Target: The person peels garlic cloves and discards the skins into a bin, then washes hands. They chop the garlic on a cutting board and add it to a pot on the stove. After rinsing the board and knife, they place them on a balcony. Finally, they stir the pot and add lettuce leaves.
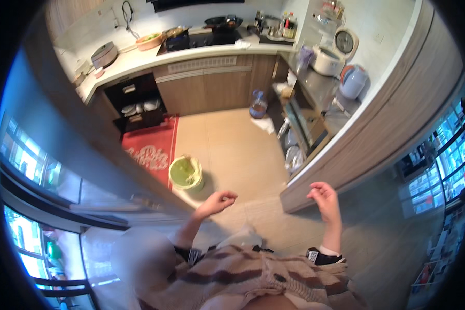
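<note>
My left hand [217, 203] hangs in the air before me with loosely bent fingers and holds nothing. Just beyond it on the floor stands a green waste bin [186, 173] with a pale liner folded over its rim and some scraps inside. My right hand [324, 199] is raised at the other side, also without an object, its fingers half curled. Beside it is the lower end of a wooden door frame [294, 197]; I cannot tell whether they touch. Both forearms have dark cuffs with white labels.
Ahead, a gas hob [201, 40] with pans sits in the light countertop [131, 64]. On the right counter are an open rice cooker [327, 62] and a blue plastic jug [354, 82]. A water bottle [258, 104] stands on the floor; a red mat [151, 147] lies left.
</note>
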Demonstrator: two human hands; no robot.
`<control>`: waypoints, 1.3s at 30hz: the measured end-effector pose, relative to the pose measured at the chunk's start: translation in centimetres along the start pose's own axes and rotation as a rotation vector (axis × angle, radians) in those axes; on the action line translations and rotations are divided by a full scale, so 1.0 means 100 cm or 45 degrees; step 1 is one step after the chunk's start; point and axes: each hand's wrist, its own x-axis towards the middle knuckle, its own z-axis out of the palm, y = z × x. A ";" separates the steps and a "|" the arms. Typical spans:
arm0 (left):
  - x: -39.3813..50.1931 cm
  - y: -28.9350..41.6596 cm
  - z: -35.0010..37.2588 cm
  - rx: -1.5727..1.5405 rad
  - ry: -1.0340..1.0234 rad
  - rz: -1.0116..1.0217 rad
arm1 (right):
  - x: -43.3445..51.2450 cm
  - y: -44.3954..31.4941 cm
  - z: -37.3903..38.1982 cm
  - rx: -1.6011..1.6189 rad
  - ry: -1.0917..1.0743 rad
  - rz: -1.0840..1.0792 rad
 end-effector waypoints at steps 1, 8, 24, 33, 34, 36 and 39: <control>0.020 0.004 -0.004 -0.027 0.054 -0.005 | 0.033 -0.005 0.000 0.035 -0.038 -0.004; 0.067 0.016 -0.023 -0.224 0.395 -0.046 | 0.204 -0.018 0.002 0.132 -0.340 0.018; 0.387 0.089 -0.240 -0.084 0.675 -0.189 | 0.703 -0.033 -0.042 0.290 0.280 -0.352; 0.592 0.105 -0.370 0.117 0.459 -0.047 | 0.961 -0.014 -0.114 -1.625 0.736 -0.441; 0.617 0.102 -0.390 0.148 0.429 -0.028 | 0.978 -0.012 -0.117 -1.703 0.721 -0.420; 0.658 0.098 -0.426 0.180 0.402 -0.037 | 0.995 -0.003 -0.116 -1.877 0.696 -0.255; 0.712 0.102 -0.476 0.108 0.444 -0.087 | 1.009 0.008 -0.110 -2.065 0.682 -0.025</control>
